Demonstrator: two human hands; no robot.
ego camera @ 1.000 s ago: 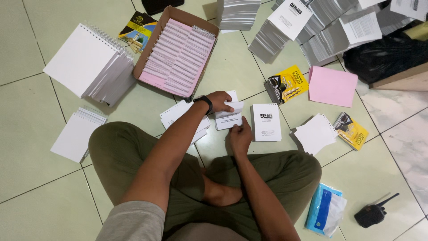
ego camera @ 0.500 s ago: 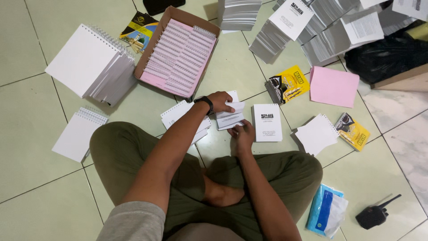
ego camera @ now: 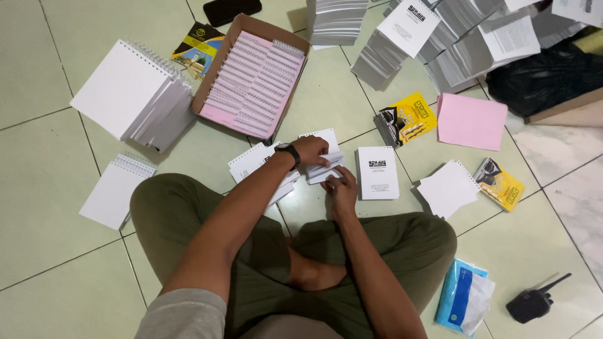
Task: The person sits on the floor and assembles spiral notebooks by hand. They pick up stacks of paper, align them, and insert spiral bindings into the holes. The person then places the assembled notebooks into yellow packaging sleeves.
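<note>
On floor: both hands (ego camera: 326, 166) grip paper stack (ego camera: 323, 164).

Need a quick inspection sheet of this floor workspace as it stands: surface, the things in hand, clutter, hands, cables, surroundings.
Surface: pale green tiled floor; the person sits cross-legged on it.
Job's things: small white booklet on the floor under both hands; white printed-cover booklet just beside it, untouched.
Clutter: cardboard box of spiral coils on pink sheets, stacked white spiral pads, single small pad, yellow covers, pink sheet, loose white sheets, blue-and-white packet, handheld radio.
Grippers: left hand pinching the booklet's pages; right hand pressing its near edge.
Cables: nothing seen.
Surroundings: grey paper stacks at the far side, black bag.
</note>
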